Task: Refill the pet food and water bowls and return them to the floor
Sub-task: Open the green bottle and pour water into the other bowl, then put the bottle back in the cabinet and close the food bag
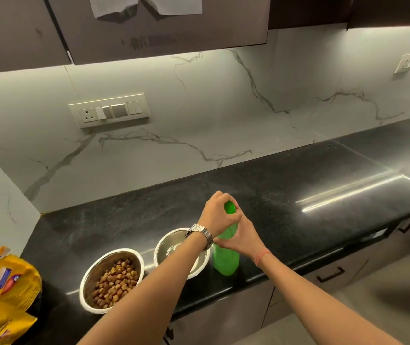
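Judged step: water refill, cap stage; whether coming off or going on, I could not tell. Left hand [217, 215] clenched round cap of green plastic bottle [226, 257]; right hand [240, 239] gripped neck. Bottle upright on glossy black table [298, 195], just beside steel water bowl [174, 241]. Steel food bowl [112, 280] held brown kibble. Yellow crinkled food bag [2, 292] at left. Next: firm counter-twist; both bowls then to floor.

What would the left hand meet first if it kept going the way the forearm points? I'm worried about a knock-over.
The left hand is already on the green bottle's cap. Past it lies bare black countertop, then the marble backsplash; depth is uncertain.
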